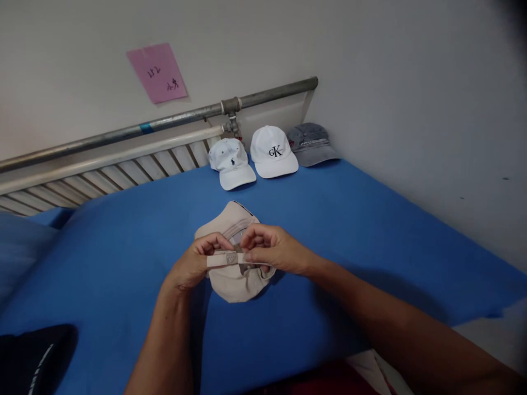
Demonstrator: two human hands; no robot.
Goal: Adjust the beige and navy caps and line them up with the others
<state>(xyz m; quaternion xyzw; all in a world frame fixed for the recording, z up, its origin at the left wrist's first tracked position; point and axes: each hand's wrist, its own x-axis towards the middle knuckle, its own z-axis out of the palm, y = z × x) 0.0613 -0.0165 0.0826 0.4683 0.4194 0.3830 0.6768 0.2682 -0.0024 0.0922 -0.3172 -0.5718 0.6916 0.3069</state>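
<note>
One beige cap [242, 289] was between the two hands, over the blue cover [123, 241], its brim pointing away from me; on my remote feed the left hand [193, 263] pinched its strap [214, 261] on one side of the small buckle [232, 258], and the right hand [280, 249] nipped the strap on the other side, thumb laid on top; I judged the strap work partly done: the strap already ran across the buckle, yet both hands were on it, so its setting seemed unfinished; farther back, a white cap with a small emblem [231, 159], a white cap with large letters [272, 152] and a grey cap [310, 145] sat in a row, untouched. Much escaped me; I could not make out the left thumb, the right fingers hid part of the strap, and whether the beige cap rested on the cover I could not tell; a dark item [37, 356] at lower left was cut off by the frame; the buckle's mark was too small to read.
</note>
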